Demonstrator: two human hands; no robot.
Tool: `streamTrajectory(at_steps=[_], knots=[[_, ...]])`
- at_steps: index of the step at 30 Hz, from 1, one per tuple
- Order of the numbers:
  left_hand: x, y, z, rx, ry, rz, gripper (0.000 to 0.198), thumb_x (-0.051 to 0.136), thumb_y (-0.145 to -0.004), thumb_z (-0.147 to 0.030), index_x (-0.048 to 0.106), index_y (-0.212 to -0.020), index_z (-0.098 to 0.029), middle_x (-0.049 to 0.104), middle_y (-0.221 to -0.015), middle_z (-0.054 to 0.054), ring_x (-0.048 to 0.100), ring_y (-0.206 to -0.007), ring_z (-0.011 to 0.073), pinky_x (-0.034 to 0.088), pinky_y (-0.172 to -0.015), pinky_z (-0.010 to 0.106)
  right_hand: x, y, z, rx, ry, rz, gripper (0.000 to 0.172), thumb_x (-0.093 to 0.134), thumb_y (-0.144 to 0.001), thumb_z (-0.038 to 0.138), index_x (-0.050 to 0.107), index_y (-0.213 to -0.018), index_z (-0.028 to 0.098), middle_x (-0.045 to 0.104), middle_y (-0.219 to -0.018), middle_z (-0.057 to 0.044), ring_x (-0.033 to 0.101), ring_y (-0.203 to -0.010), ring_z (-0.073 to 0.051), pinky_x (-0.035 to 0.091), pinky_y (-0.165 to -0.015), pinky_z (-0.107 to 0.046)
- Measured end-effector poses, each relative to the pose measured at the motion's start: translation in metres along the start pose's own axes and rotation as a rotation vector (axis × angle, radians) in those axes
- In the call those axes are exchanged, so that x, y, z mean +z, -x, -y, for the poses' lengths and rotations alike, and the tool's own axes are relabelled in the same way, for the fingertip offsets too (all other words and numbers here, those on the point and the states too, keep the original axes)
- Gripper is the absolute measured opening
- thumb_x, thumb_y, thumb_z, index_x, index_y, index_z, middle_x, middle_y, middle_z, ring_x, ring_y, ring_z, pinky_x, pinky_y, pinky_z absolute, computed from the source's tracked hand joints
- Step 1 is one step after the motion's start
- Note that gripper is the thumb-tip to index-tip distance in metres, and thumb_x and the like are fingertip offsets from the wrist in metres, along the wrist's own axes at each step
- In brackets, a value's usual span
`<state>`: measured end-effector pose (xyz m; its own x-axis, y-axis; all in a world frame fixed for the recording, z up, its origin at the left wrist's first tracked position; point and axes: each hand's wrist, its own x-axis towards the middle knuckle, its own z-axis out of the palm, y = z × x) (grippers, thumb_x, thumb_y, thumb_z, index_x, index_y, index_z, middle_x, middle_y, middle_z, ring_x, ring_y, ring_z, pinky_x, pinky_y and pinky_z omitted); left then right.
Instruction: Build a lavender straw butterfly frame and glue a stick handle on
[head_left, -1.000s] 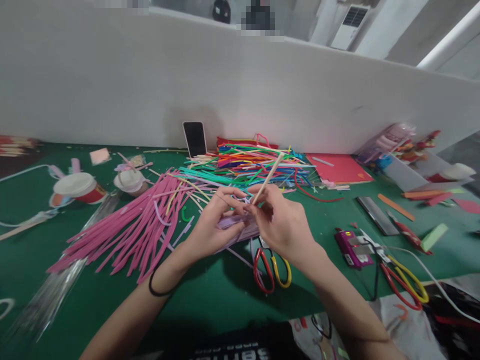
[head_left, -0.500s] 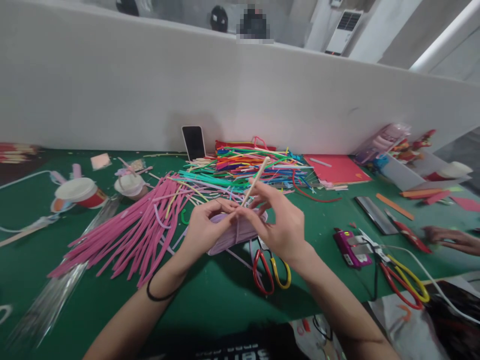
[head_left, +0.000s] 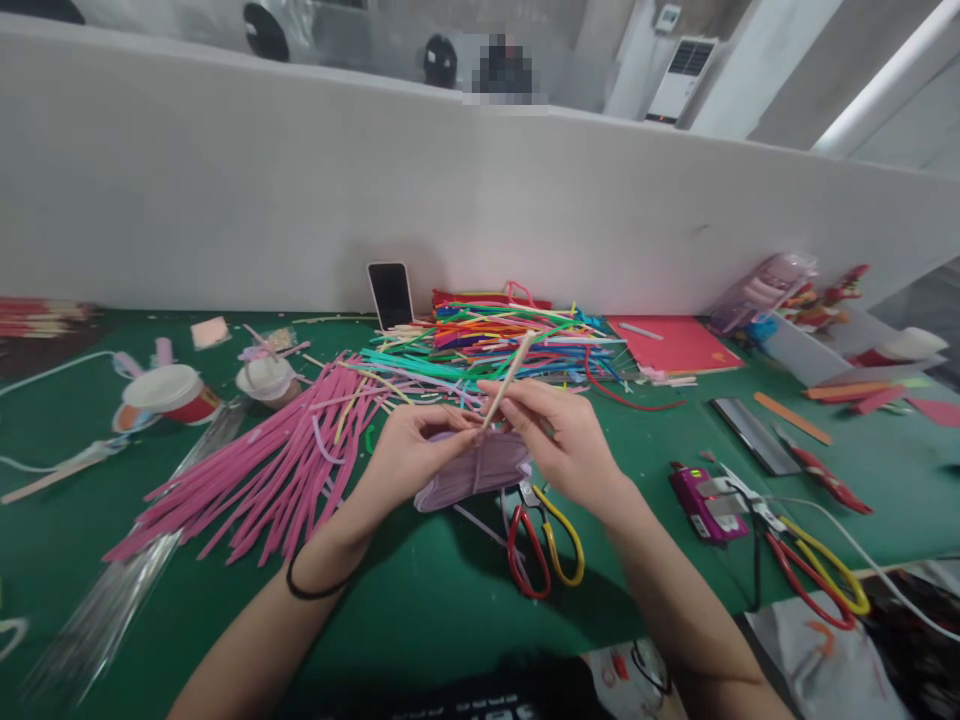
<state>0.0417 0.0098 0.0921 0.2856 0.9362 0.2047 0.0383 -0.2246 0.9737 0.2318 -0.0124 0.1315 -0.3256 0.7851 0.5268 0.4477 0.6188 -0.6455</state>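
Observation:
My left hand (head_left: 414,445) is closed in a pinch at the top edge of a lavender piece (head_left: 472,478) that looks built from pipe cleaners laid side by side. A cream pipe cleaner (head_left: 511,375) slants up and to the right from between my hands. The thumb and fingers of my right hand (head_left: 564,432) are closed on its lower part. What lies right at the fingertips is partly hidden. Scissors (head_left: 546,540) with one red and one yellow handle lie below the lavender piece, their blades partly hidden under it.
Pink pipe cleaners (head_left: 247,470) fan out on the left, with a mixed-colour pile (head_left: 487,335) behind my hands. Lidded cups (head_left: 172,392), a phone (head_left: 390,295), a purple device (head_left: 705,505), more scissors (head_left: 814,570) and a red-handled tool (head_left: 832,480) are around on the green table (head_left: 645,460).
My right fingers have come down and closed further around the cream pipe cleaner. Another person's hand at the right edge has left the view. The camera view has shifted slightly.

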Motion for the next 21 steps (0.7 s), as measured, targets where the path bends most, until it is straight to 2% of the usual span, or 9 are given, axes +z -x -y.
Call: streamTrajectory(at_steps=[3, 6, 10, 12, 14, 17, 21], knots=[[-0.001, -0.001, -0.001, -0.003, -0.015, 0.001, 0.012, 0.078, -0.074, -0.03, 0.077, -0.071, -0.018, 0.079, -0.083, 0.006, 0.074, -0.083, 0.0215, 0.057, -0.08, 0.029, -0.002, -0.001, -0.001, -0.007, -0.035, 0.014, 0.023, 0.058, -0.097, 0.021, 0.074, -0.113, 0.025, 0.077, -0.111, -0.004, 0.071, -0.101, -0.016, 0.055, -0.088, -0.028], [-0.002, -0.004, -0.004, -0.038, -0.056, 0.062, 0.012, 0.076, -0.074, -0.029, 0.078, -0.072, -0.017, 0.079, -0.082, 0.005, 0.074, -0.079, 0.0214, 0.057, -0.076, 0.028, 0.001, -0.003, -0.004, 0.026, -0.057, -0.006, 0.023, 0.062, -0.094, 0.021, 0.075, -0.112, 0.026, 0.078, -0.109, -0.003, 0.074, -0.096, -0.017, 0.057, -0.085, -0.028], [-0.014, -0.015, -0.016, -0.039, -0.267, 0.256, 0.014, 0.071, -0.077, -0.029, 0.081, -0.077, -0.019, 0.078, -0.076, 0.002, 0.072, -0.07, 0.0195, 0.054, -0.066, 0.025, 0.006, -0.004, -0.007, 0.048, -0.064, -0.009, 0.021, 0.064, -0.092, 0.022, 0.077, -0.109, 0.025, 0.079, -0.106, -0.004, 0.075, -0.091, -0.018, 0.059, -0.083, -0.029], [-0.02, -0.023, -0.024, 0.003, -0.346, 0.376, 0.015, 0.072, -0.077, -0.032, 0.081, -0.077, -0.021, 0.077, -0.072, 0.001, 0.07, -0.068, 0.0188, 0.052, -0.062, 0.024, 0.007, -0.004, -0.008, 0.059, -0.09, -0.001, 0.019, 0.065, -0.092, 0.024, 0.078, -0.106, 0.025, 0.08, -0.099, -0.003, 0.074, -0.085, -0.018, 0.059, -0.078, -0.03], [-0.022, -0.03, -0.029, 0.056, -0.359, 0.436, 0.014, 0.075, -0.076, -0.034, 0.081, -0.075, -0.022, 0.076, -0.068, 0.001, 0.069, -0.066, 0.0178, 0.051, -0.061, 0.023, 0.007, -0.003, -0.009, 0.057, -0.128, -0.02, 0.016, 0.066, -0.091, 0.025, 0.079, -0.101, 0.024, 0.079, -0.094, -0.003, 0.073, -0.082, -0.017, 0.058, -0.075, -0.03], [-0.015, -0.036, -0.028, 0.076, -0.318, 0.449, 0.017, 0.075, -0.076, -0.037, 0.08, -0.072, -0.021, 0.073, -0.063, 0.0, 0.064, -0.058, 0.015, 0.047, -0.055, 0.022, 0.005, -0.003, -0.011, 0.036, -0.172, -0.068, 0.012, 0.069, -0.089, 0.025, 0.079, -0.096, 0.024, 0.076, -0.092, -0.003, 0.07, -0.083, -0.016, 0.057, -0.073, -0.029], [0.0, -0.037, -0.018, 0.074, -0.214, 0.444, 0.019, 0.081, -0.071, -0.037, 0.079, -0.072, -0.018, 0.069, -0.06, -0.001, 0.058, -0.055, 0.0126, 0.043, -0.052, 0.021, 0.0, -0.003, -0.015, 0.053, -0.222, -0.027, 0.012, 0.07, -0.089, 0.029, 0.079, -0.097, 0.025, 0.073, -0.086, -0.002, 0.068, -0.079, -0.014, 0.055, -0.07, -0.028]])
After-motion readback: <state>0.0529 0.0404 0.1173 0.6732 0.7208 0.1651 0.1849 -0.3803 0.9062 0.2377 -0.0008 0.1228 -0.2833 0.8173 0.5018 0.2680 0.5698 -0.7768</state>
